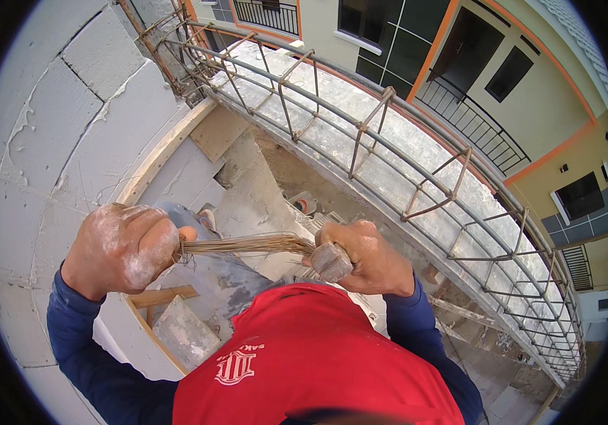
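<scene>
A bundle of thin, brownish tie wire stretches between my two hands at chest height. My left hand, dusted white, is closed in a fist around its left end, where stray strands stick out. My right hand is wrapped around a tool whose blunt, grey metal head points toward me. A seam runs across this head, which may be the jaws of pincers; the handle is hidden in my grip. The wire's right end meets my right hand behind the head, and whether those fingers also hold it cannot be told.
A long rebar cage runs along a pale concrete ledge on the right. To the left rises a light block wall, edged by a wooden board. Planks and debris lie far below. Beyond are houses with balcony railings.
</scene>
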Demonstrator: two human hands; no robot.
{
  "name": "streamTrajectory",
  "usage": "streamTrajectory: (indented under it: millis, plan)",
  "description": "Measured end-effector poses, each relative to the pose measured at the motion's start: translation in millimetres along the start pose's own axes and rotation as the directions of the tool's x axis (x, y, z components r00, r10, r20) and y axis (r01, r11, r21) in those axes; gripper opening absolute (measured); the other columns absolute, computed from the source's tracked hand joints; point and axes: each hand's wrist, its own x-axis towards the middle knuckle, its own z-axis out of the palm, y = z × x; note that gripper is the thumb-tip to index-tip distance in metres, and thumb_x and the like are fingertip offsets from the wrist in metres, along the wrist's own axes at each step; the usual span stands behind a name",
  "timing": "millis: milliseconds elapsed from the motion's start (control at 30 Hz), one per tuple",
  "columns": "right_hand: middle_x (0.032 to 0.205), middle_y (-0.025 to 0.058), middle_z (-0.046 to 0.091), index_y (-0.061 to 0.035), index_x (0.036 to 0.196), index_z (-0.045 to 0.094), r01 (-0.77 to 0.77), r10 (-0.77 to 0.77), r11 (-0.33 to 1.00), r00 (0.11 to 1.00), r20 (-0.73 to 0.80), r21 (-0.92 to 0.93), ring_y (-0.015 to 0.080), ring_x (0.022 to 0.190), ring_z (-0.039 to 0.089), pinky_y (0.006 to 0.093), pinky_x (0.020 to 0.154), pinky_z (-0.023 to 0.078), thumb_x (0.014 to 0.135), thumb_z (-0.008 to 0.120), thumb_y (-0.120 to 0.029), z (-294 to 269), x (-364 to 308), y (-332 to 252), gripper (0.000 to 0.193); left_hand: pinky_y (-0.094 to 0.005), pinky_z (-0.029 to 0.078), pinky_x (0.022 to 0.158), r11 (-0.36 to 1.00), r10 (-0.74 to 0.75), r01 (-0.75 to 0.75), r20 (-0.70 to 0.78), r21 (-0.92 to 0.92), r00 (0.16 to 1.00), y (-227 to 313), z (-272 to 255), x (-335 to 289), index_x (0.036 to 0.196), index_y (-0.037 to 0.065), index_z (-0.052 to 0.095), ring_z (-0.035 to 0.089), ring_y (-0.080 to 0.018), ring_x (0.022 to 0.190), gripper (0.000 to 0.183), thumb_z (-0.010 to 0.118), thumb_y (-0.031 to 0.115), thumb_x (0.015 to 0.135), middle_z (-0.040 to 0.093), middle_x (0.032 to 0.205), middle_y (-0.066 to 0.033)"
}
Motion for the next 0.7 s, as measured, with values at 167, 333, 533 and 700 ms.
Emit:
streamTrajectory:
  millis: [167,333,533,700]
  plan:
    - [0.076,0.0119,0.065,-0.0005,0.099,0.064,-0.178,0.083,0.918,0.96,-0.268,-0.354,0.0268,0.06,0.06,0.0341,0.057,0.047,0.082,0.087,-0.018,-42,-39,-77,0.034,-0.0307,0.043,0.041,0.839,0.5,-0.496,0.041,0.225,0.865,-34,-68,100,0.092,0.007,0.063,0.057,-0.0181,0.05,0.026,0.08,0.017,0.074,0.051,0.062,-0.004]
    - [0.073,0.0021,0.061,0.0006,0.103,0.066,-0.373,-0.001,0.898,0.533,-0.846,-0.236,0.01,0.058,0.053,0.0262,0.052,0.041,0.091,0.08,-0.016,-37,-37,-128,0.025,-0.0341,0.05,0.052,0.582,0.795,-0.689,-0.124,0.432,0.594,-57,-80,217,0.1,0.006,0.061,0.063,-0.021,0.062,0.032,0.079,0.021,0.079,0.057,0.072,-0.0076]
    - [0.061,0.0074,0.057,0.0023,0.095,0.063,-0.581,-0.147,0.705,0.442,-0.885,-0.408,0.0142,0.052,0.052,0.0326,0.051,0.041,0.098,0.068,-0.011,-45,-25,-126,0.015,-0.0381,0.057,0.065,0.546,0.836,-0.631,-0.309,0.551,0.453,-67,-32,341,0.109,0.004,0.058,0.069,-0.0245,0.076,0.039,0.079,0.027,0.086,0.065,0.085,-0.012]
    - [0.07,0.0253,0.064,0.0029,0.09,0.059,-0.668,-0.012,0.586,0.559,-0.829,-0.458,0.0446,0.062,0.064,0.0484,0.058,0.048,0.093,0.069,-0.006,-46,-7,-82,0.014,-0.0407,0.059,0.071,0.773,0.634,-0.618,-0.233,0.143,0.738,-64,49,357,0.1,0.003,0.054,0.069,-0.0325,0.08,0.054,0.079,0.049,0.084,0.061,0.087,-0.0121]
